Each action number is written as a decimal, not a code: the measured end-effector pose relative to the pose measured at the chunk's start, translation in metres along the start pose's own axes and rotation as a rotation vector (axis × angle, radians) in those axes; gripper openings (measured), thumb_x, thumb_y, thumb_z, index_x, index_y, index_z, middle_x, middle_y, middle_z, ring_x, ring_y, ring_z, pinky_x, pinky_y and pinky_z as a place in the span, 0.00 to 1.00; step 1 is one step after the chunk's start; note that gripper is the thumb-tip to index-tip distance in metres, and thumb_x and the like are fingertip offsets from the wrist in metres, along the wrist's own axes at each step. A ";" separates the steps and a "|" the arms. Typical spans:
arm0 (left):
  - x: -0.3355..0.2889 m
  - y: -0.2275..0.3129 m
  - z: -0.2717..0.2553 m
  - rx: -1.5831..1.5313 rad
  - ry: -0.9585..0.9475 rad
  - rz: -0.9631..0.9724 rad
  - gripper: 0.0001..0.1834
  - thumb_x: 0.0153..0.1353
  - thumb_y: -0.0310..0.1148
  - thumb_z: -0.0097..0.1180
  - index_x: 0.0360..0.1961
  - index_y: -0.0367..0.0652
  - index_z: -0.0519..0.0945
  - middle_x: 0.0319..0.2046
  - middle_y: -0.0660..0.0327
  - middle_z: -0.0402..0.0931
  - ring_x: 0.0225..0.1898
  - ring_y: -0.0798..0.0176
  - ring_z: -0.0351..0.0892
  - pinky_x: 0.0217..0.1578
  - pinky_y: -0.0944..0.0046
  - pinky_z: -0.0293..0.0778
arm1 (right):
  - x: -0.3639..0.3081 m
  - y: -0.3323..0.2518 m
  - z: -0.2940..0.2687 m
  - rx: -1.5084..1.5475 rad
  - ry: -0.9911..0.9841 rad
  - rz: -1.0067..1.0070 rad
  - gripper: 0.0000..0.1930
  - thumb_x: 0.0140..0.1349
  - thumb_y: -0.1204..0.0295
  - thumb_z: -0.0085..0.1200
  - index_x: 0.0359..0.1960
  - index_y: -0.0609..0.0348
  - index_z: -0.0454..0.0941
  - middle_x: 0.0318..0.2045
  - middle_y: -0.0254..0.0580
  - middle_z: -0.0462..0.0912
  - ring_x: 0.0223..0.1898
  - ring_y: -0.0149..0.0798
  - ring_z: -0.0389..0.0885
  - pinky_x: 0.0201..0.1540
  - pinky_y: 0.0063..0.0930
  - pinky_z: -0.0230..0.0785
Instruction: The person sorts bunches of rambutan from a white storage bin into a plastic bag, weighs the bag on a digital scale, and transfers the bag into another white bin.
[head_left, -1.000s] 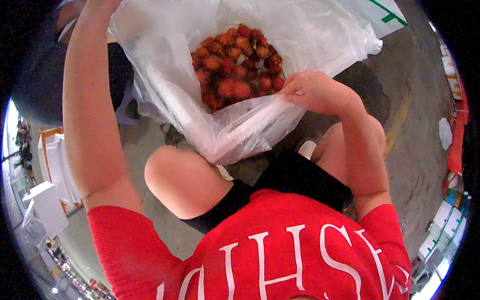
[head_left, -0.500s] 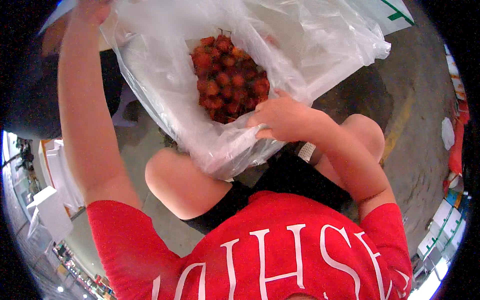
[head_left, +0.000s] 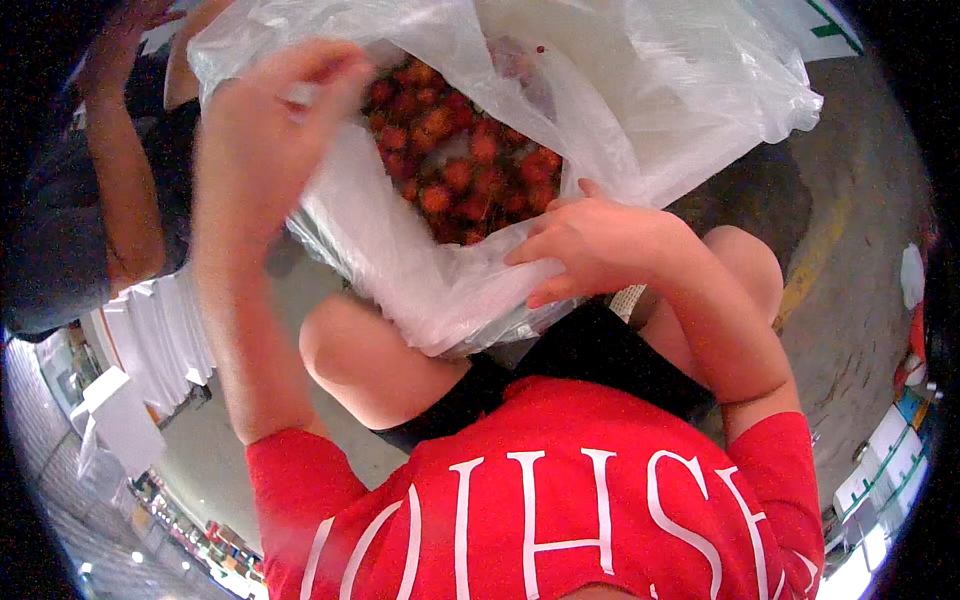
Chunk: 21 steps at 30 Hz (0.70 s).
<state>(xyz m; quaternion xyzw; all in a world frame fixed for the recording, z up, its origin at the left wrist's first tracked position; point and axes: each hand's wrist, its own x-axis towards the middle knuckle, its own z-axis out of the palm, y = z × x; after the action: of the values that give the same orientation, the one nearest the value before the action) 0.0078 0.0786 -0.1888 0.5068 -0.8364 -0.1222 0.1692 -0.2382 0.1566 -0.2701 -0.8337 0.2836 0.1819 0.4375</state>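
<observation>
Plas. liner [head_left: 460, 300] under R grip [head_left: 612, 240]

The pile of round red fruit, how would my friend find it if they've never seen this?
Start at the big red short-sleeved shirt with white letters at the bottom. Up from it, find the crinkly, whitish, see-through plastic sheet. The pile of small, round, red-orange fruit sits in the sheet's opening, lumpy and darkly coloured against the pale plastic around it.
</observation>
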 end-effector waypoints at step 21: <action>-0.083 0.013 0.148 -0.278 -0.962 -0.199 0.24 0.63 0.50 0.43 0.46 0.46 0.82 0.41 0.50 0.81 0.43 0.46 0.81 0.45 0.51 0.74 | -0.021 0.032 -0.028 -0.085 0.397 0.257 0.23 0.55 0.60 0.56 0.53 0.50 0.74 0.51 0.51 0.76 0.53 0.57 0.72 0.54 0.41 0.66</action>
<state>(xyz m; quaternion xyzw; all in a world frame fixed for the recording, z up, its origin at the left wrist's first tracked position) -0.0274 0.1633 -0.3323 0.4430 -0.7433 -0.4673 -0.1815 -0.2732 0.1258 -0.2631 -0.8278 0.4600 0.0805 0.3109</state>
